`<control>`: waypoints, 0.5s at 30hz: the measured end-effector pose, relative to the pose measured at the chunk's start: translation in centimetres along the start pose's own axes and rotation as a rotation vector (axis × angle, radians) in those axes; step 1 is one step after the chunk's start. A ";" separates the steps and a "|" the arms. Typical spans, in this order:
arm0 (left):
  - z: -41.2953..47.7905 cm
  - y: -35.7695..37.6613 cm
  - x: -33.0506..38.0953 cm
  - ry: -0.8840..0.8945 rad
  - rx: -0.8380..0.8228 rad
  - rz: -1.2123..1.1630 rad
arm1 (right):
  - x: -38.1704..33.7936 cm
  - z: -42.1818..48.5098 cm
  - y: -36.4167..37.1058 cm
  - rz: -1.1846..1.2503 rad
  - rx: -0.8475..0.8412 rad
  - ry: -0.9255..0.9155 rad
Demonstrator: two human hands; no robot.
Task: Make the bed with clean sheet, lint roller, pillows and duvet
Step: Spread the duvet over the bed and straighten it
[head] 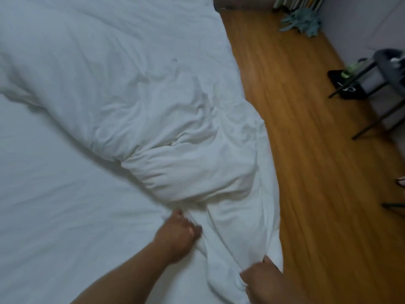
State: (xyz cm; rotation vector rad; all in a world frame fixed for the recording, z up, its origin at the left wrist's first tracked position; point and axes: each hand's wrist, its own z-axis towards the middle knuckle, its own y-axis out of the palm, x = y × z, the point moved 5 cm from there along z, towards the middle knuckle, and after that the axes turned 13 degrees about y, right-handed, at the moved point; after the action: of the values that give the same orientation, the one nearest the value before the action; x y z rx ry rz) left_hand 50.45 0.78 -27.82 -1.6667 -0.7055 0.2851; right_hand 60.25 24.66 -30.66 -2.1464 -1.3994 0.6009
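While both hands pinch its near end, the bunched white duvet [122, 88] stretches away from them along the bed's right edge; left hand [178, 234] grips inboard, right hand [260, 279] by the floor [317, 172] side.

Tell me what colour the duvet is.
The duvet is plain white, seen in the head view.

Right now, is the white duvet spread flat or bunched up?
Bunched up. The white puffy duvet lies crumpled in deep folds; the left hand and right hand grip its near end.
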 end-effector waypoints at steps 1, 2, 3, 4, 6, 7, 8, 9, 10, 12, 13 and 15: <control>-0.5 1.3 3.0 0.026 -0.066 -0.042 | 1.2 -1.4 0.9 -0.106 -0.009 -0.060; -1.2 2.7 5.8 0.032 -0.109 -0.165 | 1.4 -2.7 1.4 -0.075 -0.047 -0.121; -2.1 3.6 8.0 -0.012 -0.107 -0.318 | 1.7 -3.8 1.7 -0.047 -0.120 -0.114; -3.1 4.3 9.6 -0.051 -0.112 -0.419 | 1.1 -4.3 1.4 -0.079 -0.125 -0.064; -4.6 4.2 10.3 -0.005 -0.060 -0.396 | -0.6 -5.4 0.8 -0.068 -0.056 -0.167; -5.2 3.7 9.4 0.021 0.038 -0.419 | -1.7 -5.6 0.8 -0.005 -0.017 -0.190; -6.0 3.2 7.9 0.055 0.157 -0.378 | -3.0 -5.7 1.0 0.050 0.008 -0.186; -6.9 2.5 5.7 0.037 0.291 -0.289 | -3.8 -5.1 2.2 0.048 0.012 -0.148; -7.6 1.3 3.1 -0.019 0.388 -0.167 | -4.8 -5.0 2.5 0.031 0.052 -0.107; -7.8 -0.2 -1.2 -0.097 0.264 0.060 | -5.3 -3.5 4.0 -0.026 0.169 -0.044; -7.2 -0.3 -2.8 -0.135 0.121 0.135 | -5.3 -2.8 4.1 -0.045 0.254 -0.020; -5.4 0.5 -3.8 -0.216 -0.069 0.185 | -5.3 -1.8 3.6 -0.080 0.381 0.003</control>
State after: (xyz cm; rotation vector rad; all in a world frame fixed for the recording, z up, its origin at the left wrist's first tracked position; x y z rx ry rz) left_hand 50.59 -5.87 -27.77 -1.7874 -0.7287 0.5848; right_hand 61.90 18.22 -31.03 -1.7814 -1.2465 0.7646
